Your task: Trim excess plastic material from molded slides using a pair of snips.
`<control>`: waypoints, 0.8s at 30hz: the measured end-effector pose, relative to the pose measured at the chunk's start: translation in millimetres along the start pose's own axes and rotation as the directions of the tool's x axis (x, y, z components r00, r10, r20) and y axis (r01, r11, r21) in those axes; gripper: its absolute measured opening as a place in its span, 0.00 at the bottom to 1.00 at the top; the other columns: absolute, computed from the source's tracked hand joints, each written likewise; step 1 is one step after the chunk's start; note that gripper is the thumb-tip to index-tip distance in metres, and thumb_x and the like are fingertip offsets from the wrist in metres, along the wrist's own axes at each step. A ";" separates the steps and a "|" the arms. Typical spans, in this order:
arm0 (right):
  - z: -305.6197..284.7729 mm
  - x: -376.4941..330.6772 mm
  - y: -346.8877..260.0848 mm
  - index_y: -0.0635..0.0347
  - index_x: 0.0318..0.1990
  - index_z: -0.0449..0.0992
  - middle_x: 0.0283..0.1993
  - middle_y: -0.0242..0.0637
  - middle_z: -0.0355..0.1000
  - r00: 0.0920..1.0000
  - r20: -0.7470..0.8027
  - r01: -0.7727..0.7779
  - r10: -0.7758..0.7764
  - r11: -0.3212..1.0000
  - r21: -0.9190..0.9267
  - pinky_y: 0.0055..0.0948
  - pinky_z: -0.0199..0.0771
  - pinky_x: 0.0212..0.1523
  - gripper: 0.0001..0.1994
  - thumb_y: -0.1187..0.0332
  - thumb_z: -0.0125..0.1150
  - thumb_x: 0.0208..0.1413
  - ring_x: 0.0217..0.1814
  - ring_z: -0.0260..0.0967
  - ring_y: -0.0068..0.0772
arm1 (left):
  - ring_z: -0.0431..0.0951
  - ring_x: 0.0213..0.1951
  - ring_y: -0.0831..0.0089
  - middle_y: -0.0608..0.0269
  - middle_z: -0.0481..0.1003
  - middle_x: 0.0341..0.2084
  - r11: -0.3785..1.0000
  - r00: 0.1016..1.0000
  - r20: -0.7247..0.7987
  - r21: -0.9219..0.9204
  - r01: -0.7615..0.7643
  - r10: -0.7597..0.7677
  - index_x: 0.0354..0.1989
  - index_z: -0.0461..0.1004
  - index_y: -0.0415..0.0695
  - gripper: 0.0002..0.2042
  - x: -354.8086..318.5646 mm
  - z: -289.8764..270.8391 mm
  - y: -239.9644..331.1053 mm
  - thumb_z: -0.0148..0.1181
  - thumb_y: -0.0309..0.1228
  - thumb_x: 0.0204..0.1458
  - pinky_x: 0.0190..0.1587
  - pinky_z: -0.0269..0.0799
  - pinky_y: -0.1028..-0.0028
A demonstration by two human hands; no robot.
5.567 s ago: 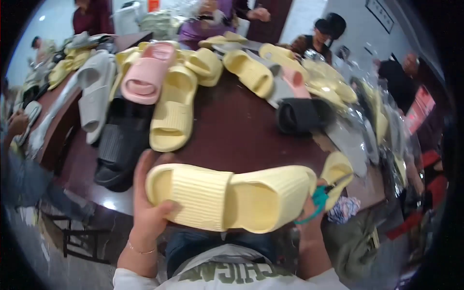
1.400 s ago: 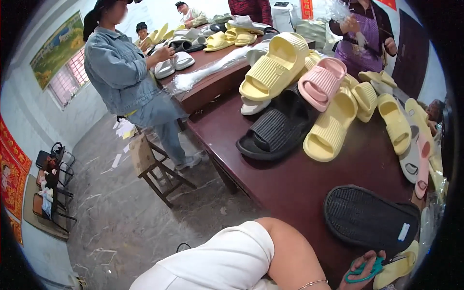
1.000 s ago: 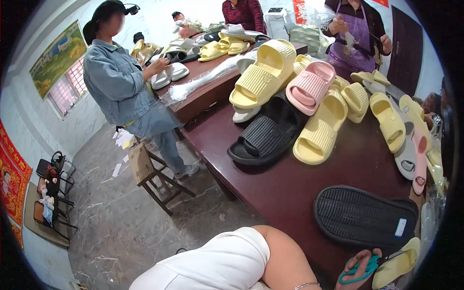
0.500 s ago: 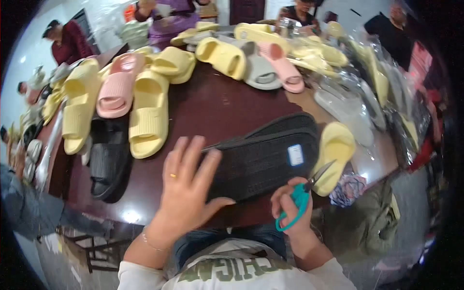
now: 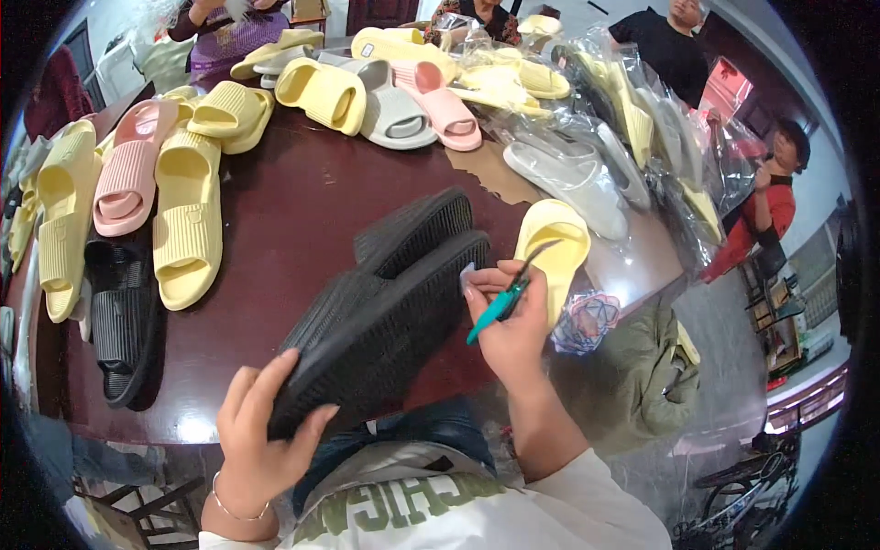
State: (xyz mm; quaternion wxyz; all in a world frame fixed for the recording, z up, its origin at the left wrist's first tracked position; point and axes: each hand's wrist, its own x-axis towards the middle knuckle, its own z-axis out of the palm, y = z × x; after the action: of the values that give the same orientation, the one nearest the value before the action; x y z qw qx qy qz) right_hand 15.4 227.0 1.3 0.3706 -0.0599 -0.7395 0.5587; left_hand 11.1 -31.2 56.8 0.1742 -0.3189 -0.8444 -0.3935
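A pair of black slippers (image 5: 380, 335) is tilted in front of me, ribbed side faces showing. My left hand (image 5: 261, 426) grips the near-left end of the closer slipper, thumb on the sole and fingers over the far edge. At the other end, my right hand (image 5: 509, 316) is closed around scissors (image 5: 502, 307) with teal handles, their blades pointing up and right. A small pale label (image 5: 467, 273) shows at the right hand's fingertips, by the slipper's edge; whether it is still stuck to the sole I cannot tell.
Yellow, pink and black slippers, among them a yellow one (image 5: 188, 220), line the table's left. A yellow slipper (image 5: 556, 243) and a patterned scrunchie-like bundle (image 5: 585, 323) lie right of my hand. Plastic-wrapped slippers (image 5: 573, 183) pile at the right. Several people stand around.
My left hand has taken hold of the slipper pair, which is now tilted up. The right hand has moved to the pair's far end with the scissors. The view has swung right.
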 end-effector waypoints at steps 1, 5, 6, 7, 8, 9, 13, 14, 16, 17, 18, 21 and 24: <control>2.2 1.2 0.7 0.63 0.44 0.56 0.35 0.40 0.70 0.999 -0.001 -0.039 0.039 0.999 -0.008 0.21 0.68 0.38 0.21 0.84 0.58 0.44 0.34 0.68 0.24 | 0.70 0.25 0.63 0.54 0.67 0.24 1.000 1.000 0.000 -0.002 0.001 -0.001 0.45 0.68 0.35 0.28 -2.6 1.3 1.8 0.70 0.26 0.30 0.28 0.67 0.70; 0.8 9.7 5.1 0.63 0.43 0.57 0.34 0.38 0.70 0.999 -0.027 -0.021 0.018 0.994 -0.110 0.21 0.68 0.37 0.21 0.83 0.59 0.43 0.34 0.68 0.24 | 0.68 0.23 0.65 0.54 0.66 0.22 0.997 0.998 0.006 -0.049 -0.054 0.055 0.45 0.68 0.34 0.27 -7.5 10.8 7.8 0.68 0.25 0.32 0.24 0.65 0.72; -0.9 10.6 6.5 0.63 0.43 0.57 0.34 0.38 0.70 0.999 -0.035 -0.020 0.016 0.993 -0.120 0.21 0.68 0.37 0.21 0.83 0.59 0.43 0.34 0.68 0.24 | 0.68 0.23 0.65 0.54 0.66 0.21 0.997 0.998 0.022 -0.055 -0.056 0.057 0.45 0.67 0.34 0.26 -8.3 14.5 10.2 0.68 0.25 0.32 0.25 0.65 0.72; -2.5 10.9 5.9 0.63 0.43 0.57 0.33 0.37 0.70 0.998 -0.044 -0.047 0.040 0.987 -0.151 0.21 0.68 0.37 0.20 0.82 0.59 0.43 0.34 0.68 0.24 | 0.68 0.23 0.65 0.54 0.65 0.21 0.996 0.997 0.036 -0.067 -0.065 0.067 0.45 0.67 0.34 0.26 -9.6 16.9 12.7 0.68 0.25 0.33 0.25 0.65 0.72; -4.8 11.8 4.5 0.62 0.42 0.58 0.33 0.36 0.69 0.996 -0.058 -0.072 0.062 0.980 -0.185 0.21 0.68 0.37 0.20 0.82 0.60 0.43 0.34 0.68 0.23 | 0.68 0.23 0.65 0.54 0.65 0.21 0.994 0.995 0.049 -0.082 -0.077 0.082 0.45 0.67 0.34 0.26 -10.8 19.1 14.8 0.67 0.24 0.33 0.25 0.65 0.72; -8.0 13.4 2.2 0.62 0.42 0.59 0.32 0.35 0.69 0.994 -0.077 -0.095 0.080 0.971 -0.221 0.21 0.68 0.36 0.19 0.81 0.60 0.43 0.34 0.68 0.23 | 0.68 0.23 0.65 0.54 0.65 0.21 0.989 0.994 0.047 -0.108 -0.098 0.104 0.45 0.67 0.34 0.26 -13.8 20.1 16.9 0.67 0.24 0.33 0.25 0.65 0.72; 1.9 12.0 -13.1 0.61 0.42 0.60 0.31 0.36 0.70 0.994 -0.101 -0.073 0.040 0.937 -0.343 0.24 0.68 0.36 0.18 0.76 0.61 0.44 0.34 0.69 0.27 | 0.69 0.26 0.61 0.52 0.68 0.28 0.993 0.990 0.085 -0.040 -0.108 0.112 0.46 0.66 0.34 0.27 -25.9 12.8 27.1 0.67 0.24 0.33 0.30 0.64 0.71; 3.6 10.7 -17.0 0.60 0.43 0.60 0.31 0.39 0.70 0.995 -0.080 -0.084 0.055 0.902 -0.423 0.26 0.68 0.36 0.19 0.75 0.61 0.44 0.34 0.69 0.31 | 0.67 0.22 0.59 0.53 0.66 0.23 0.981 0.982 0.046 -0.071 -0.181 0.185 0.46 0.67 0.35 0.23 -22.5 13.9 28.7 0.64 0.25 0.38 0.24 0.64 0.70; -2.6 11.3 -20.2 0.59 0.43 0.61 0.31 0.41 0.69 0.995 -0.077 -0.091 0.061 0.853 -0.513 0.29 0.69 0.36 0.19 0.73 0.60 0.44 0.35 0.70 0.35 | 0.66 0.18 0.58 0.54 0.65 0.18 0.957 0.963 -0.004 -0.113 -0.268 0.269 0.45 0.69 0.35 0.19 -20.0 20.3 29.2 0.61 0.25 0.43 0.19 0.63 0.69; -5.0 9.9 -21.8 0.59 0.44 0.60 0.31 0.43 0.69 0.995 -0.057 -0.100 0.083 0.857 -0.506 0.31 0.68 0.36 0.20 0.73 0.60 0.43 0.35 0.70 0.38 | 0.65 0.17 0.59 0.55 0.64 0.17 0.945 0.951 -0.006 -0.113 -0.307 0.309 0.45 0.69 0.35 0.20 -21.5 21.6 31.1 0.61 0.25 0.42 0.18 0.62 0.69; -6.1 9.4 -22.9 0.59 0.45 0.60 0.32 0.44 0.69 0.994 -0.033 -0.110 0.107 0.862 -0.496 0.32 0.68 0.37 0.20 0.74 0.60 0.43 0.35 0.70 0.40 | 0.65 0.15 0.61 0.55 0.64 0.17 0.933 0.939 -0.007 -0.108 -0.343 0.344 0.46 0.68 0.35 0.20 -22.6 22.8 32.8 0.62 0.24 0.41 0.16 0.60 0.69; -6.0 13.2 -25.6 0.59 0.46 0.59 0.32 0.46 0.69 0.992 -0.015 -0.114 0.123 0.859 -0.500 0.34 0.68 0.37 0.22 0.74 0.59 0.42 0.36 0.70 0.44 | 0.64 0.14 0.63 0.56 0.64 0.16 0.915 0.921 -0.004 -0.113 -0.388 0.390 0.46 0.68 0.34 0.21 -20.4 22.4 34.3 0.62 0.22 0.40 0.15 0.59 0.70; -2.2 15.5 -24.7 0.58 0.47 0.58 0.33 0.48 0.69 0.993 -0.027 -0.113 0.116 0.843 -0.526 0.35 0.67 0.37 0.23 0.75 0.58 0.41 0.37 0.69 0.47 | 0.63 0.14 0.64 0.56 0.63 0.16 0.906 0.914 0.016 -0.137 -0.400 0.406 0.46 0.68 0.33 0.21 -20.3 19.9 33.0 0.62 0.22 0.39 0.15 0.59 0.70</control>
State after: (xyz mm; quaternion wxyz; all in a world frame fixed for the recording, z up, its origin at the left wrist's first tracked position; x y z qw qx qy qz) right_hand 13.6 227.4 30.6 0.3039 -0.2016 -0.8602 0.3564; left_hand 47.5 -7.8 51.5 0.2118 -0.5056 -0.7365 -0.3962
